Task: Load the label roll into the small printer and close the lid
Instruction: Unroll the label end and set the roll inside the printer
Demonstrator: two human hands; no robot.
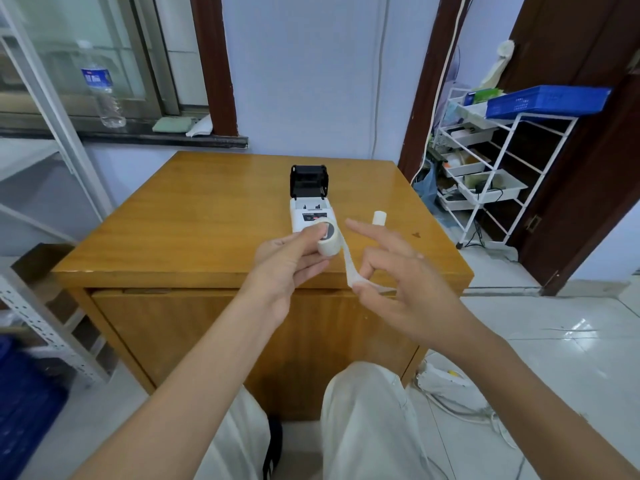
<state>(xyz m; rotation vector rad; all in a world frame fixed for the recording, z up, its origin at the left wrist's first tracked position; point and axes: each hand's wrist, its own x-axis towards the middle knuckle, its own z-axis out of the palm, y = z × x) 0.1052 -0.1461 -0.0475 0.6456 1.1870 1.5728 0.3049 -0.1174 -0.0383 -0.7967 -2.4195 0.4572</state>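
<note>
A small white printer (308, 216) stands in the middle of the wooden table (194, 216), its black lid (309, 181) raised upright at the back and the paper bay open. My left hand (287, 261) holds a white label roll (328, 240) in the air just in front of the printer. A loose strip of the roll (351, 268) trails down to the right. My right hand (398, 271) pinches the end of that strip between thumb and fingers, with the index finger stretched out towards the roll.
A small white cylinder (379, 217) stands on the table right of the printer. A white wire rack with a blue crate (543, 100) is at the right. A water bottle (104, 88) sits on the window sill at the left. My knees are under the table's front edge.
</note>
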